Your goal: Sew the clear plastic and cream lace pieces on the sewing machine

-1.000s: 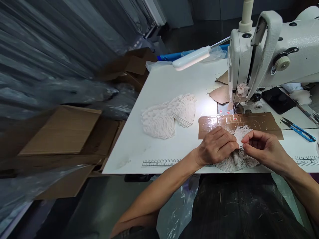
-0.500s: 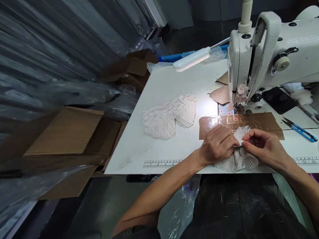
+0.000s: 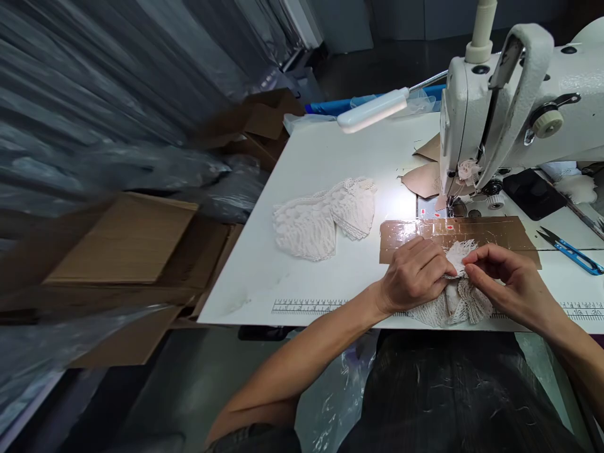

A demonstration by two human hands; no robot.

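Note:
Near the table's front edge, a gathered piece of white lace fabric point(image 3: 436, 313) lies bunched up between my hands. My left hand point(image 3: 418, 275) is closed, pinching the lace from the left with thumb and fingers. From the right, my right hand point(image 3: 507, 280) pinches the edge of the same lace between thumb and forefinger; its other fingers are curled. The lace's upper part stands up between my fingertips, and its lower part spreads over the printed ruler. A second piece of white lace point(image 3: 325, 217) lies on the table to the left, touched by neither hand.
A white sewing machine point(image 3: 514, 107) stands at the right, with a brown taped strip point(image 3: 394, 242) before its needle. Blue thread snips point(image 3: 573, 251) and a black flat object point(image 3: 533, 192) lie to the right. A lamp point(image 3: 372, 111) hangs over the table point(image 3: 245, 283). Cardboard boxes point(image 3: 125, 239) stand left.
The camera view has shifted slightly. Both hands keep their grip on the lace, and my right hand has drawn a little to the right, its fingertips slightly farther from the left hand.

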